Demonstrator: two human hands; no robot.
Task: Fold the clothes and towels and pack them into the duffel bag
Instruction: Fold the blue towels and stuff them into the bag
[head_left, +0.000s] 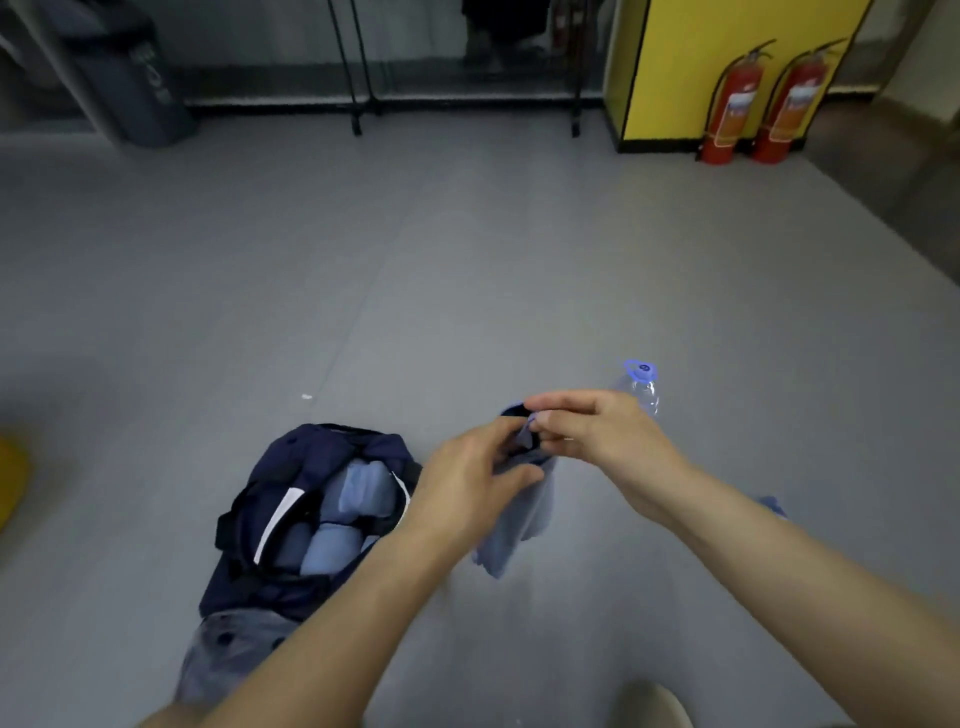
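Note:
A navy duffel bag (244, 551) lies open on the grey floor at lower left, with several rolled light-blue cloths (358, 493) inside. To its right, above the floor, my left hand (467, 478) and my right hand (587, 426) both pinch the top of a light-blue cloth (519, 530) with a dark edge. The cloth hangs down below my hands. A bit of another blue cloth (774, 506) shows past my right forearm.
A clear water bottle (641, 389) with a blue cap stands just behind my right hand. Two red fire extinguishers (732, 104) stand by a yellow wall at back right. A dark bin (140, 78) and black rack legs (356, 67) lie at the back.

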